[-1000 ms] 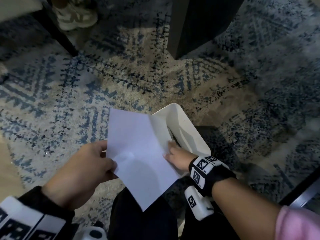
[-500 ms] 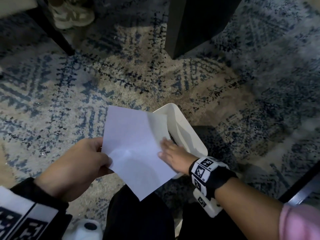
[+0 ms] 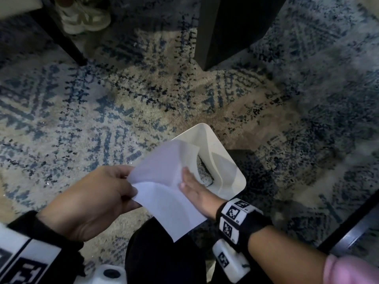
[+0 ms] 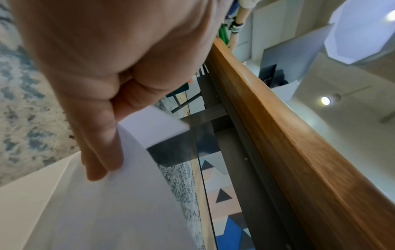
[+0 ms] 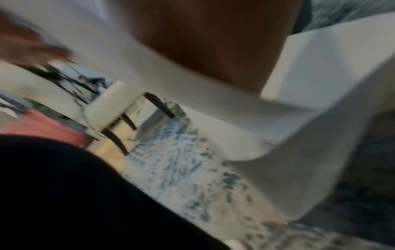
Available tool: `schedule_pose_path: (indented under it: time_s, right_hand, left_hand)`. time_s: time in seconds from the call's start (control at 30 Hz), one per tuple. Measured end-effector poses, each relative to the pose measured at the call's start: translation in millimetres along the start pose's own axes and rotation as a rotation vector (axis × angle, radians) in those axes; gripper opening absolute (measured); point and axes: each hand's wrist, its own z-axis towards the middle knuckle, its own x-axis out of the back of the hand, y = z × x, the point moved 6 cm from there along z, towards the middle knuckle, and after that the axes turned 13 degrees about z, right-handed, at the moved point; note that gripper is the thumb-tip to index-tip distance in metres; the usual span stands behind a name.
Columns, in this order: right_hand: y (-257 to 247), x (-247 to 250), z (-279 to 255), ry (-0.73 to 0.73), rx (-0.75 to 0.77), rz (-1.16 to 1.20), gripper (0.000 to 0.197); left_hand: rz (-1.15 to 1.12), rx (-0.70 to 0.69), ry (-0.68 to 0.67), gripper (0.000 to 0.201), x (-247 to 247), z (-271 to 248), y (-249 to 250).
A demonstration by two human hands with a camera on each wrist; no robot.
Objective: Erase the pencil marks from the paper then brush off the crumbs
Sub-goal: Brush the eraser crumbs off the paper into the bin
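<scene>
A white sheet of paper hangs bent over a white waste bin on the rug. My left hand pinches the sheet's left edge between thumb and fingers; in the left wrist view the fingers curl over the paper. My right hand lies with straight fingers against the sheet's right side, just above the bin's opening. The sheet's upper corner dips into the bin. No pencil marks or crumbs can be made out. The right wrist view is blurred and shows the bin from close by.
A blue and beige patterned rug covers the floor. A wide dark furniture leg stands beyond the bin, a thin dark leg and a pale shoe at the far left. A wooden table edge runs overhead. My dark-trousered legs are below.
The flat sheet has bent, its upper part tipping right into the bin. My right hand has slid up along the paper with fingers straightened. My left hand has kept its pinch.
</scene>
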Motion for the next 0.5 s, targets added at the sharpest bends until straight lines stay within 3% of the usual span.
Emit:
schedule_pose_path:
  time_s: [0.1,0.27,0.37,0.43,0.5]
  right_hand:
    - [19,20,0,0.067,-0.177,-0.022,0.064]
    - [-4,0,1,-0.06,-0.042,0.082,0.069]
    - [21,8,5,-0.09,-0.247,-0.058,0.068]
    - [27,28,11,0.014,-0.338,-0.198,0.066]
    - [8,40,17,0.149,-0.225,-0.252,0.066]
  left_hand:
    - [0.028,0.0,0.001,0.039,4,-3,1]
    - [0.035,0.024,0.029,0.037,6,-1,-1]
    - [0.014,0.033,0.038,0.036,11,-2,-2]
    - [-0.006,0.037,0.041,0.037,13,-3,-3]
    - [-0.021,0.045,0.034,0.037,11,-3,-3]
